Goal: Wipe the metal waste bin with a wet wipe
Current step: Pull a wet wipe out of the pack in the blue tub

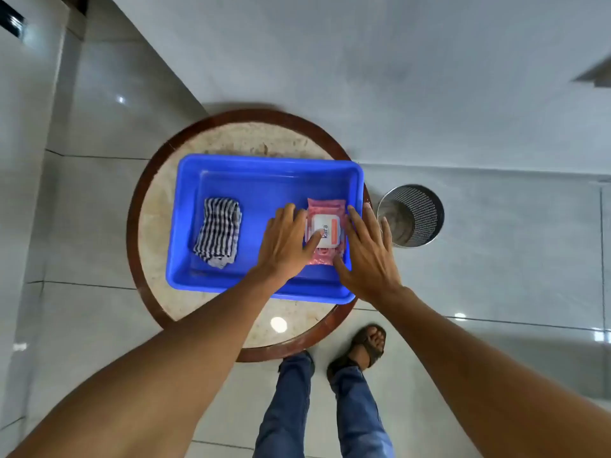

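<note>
A pink pack of wet wipes (pixel 325 208) with a white lid lies in the right end of a blue plastic tub (pixel 264 166). My left hand (pixel 286 242) rests at the pack's left side, thumb on the white lid, fingers spread. My right hand (pixel 368 252) lies flat against the pack's right side, fingers apart, over the tub's right rim. Neither hand has lifted the pack. The perforated metal waste bin (pixel 413 214) stands on the floor just right of the table, its open top facing up.
The tub sits on a round stone-topped table with a dark wooden rim (pixel 139 193). A folded striped cloth (pixel 218 236) lies in the tub's left end. Glossy grey floor tiles surround the table. My legs and a sandalled foot (pixel 367 345) are below the table edge.
</note>
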A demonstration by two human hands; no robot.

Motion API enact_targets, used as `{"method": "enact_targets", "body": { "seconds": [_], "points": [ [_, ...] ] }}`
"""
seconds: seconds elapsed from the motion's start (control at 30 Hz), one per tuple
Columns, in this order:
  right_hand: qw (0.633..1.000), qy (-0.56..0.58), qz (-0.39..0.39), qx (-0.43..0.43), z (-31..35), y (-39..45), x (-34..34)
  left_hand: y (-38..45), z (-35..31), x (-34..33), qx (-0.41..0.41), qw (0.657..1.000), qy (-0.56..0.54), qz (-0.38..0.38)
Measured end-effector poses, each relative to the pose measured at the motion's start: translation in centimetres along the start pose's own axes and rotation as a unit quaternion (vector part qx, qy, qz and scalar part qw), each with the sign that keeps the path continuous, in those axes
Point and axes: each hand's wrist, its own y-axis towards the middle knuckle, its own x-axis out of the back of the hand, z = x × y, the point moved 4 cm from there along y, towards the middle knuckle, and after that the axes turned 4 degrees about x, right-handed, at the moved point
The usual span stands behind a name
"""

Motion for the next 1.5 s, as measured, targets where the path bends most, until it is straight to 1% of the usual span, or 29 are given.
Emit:
{"method": "enact_targets", "body": {
  "seconds": [0.07,0.2,0.27,0.33,0.4,0.47,0.53,0.77,0.93,1.03,1.17,1.23,1.3,1.5],
  "points": [
    [1.000,-0.026,-0.008,0.008,-0.2,0.4,0.2,0.9,-1.0,-0.6,0.020,0.999,-0.037,0.009],
    [0.998,-0.069,0.007,0.010,-0.1,0.7,0.5,1.8,-3.1,-1.1,0.038,0.998,-0.034,0.023],
    [0.996,-0.085,-0.011,0.018,0.0,0.8,0.8,2.2,-3.5,-1.3,0.037,0.999,-0.020,0.025],
    [0.996,-0.084,-0.027,0.021,0.1,0.9,0.9,2.6,-3.9,-1.6,0.047,0.998,-0.010,0.032],
    [0.996,-0.082,-0.022,0.016,0.2,1.0,0.9,2.8,-4.2,-1.9,0.058,0.998,-0.010,0.033],
    [0.997,-0.078,-0.003,0.010,0.1,0.9,0.8,2.8,-4.3,-1.9,0.069,0.997,-0.025,0.033],
    [0.997,-0.070,-0.011,0.012,0.0,0.9,0.9,2.7,-4.3,-1.9,0.076,0.996,-0.048,0.026],
    [0.997,-0.075,-0.007,0.010,0.0,1.4,0.3,1.9,-3.7,-2.4,0.071,0.995,-0.072,0.016],
    [0.996,-0.087,-0.018,0.012,0.2,1.4,-0.1,1.5,-3.9,-2.3,0.047,0.994,-0.097,0.002],
    [0.996,-0.082,-0.036,0.018,0.2,1.3,-0.1,1.5,-3.3,-1.8,0.052,0.989,-0.138,-0.005],
    [0.994,-0.101,-0.031,0.025,0.4,1.2,0.2,1.2,-1.8,-0.8,0.052,0.978,-0.200,-0.007],
    [0.993,-0.111,-0.029,0.025,0.7,1.2,0.4,0.9,-0.7,-0.5,0.059,0.978,-0.200,-0.011],
    [0.992,-0.119,-0.033,0.020,1.0,1.3,0.6,0.5,0.3,-0.3,0.070,0.977,-0.199,-0.023],
    [0.992,-0.121,-0.023,-0.014,1.3,2.4,1.6,-0.2,3.3,-0.8,0.123,0.957,-0.260,-0.029]
  ]
}}
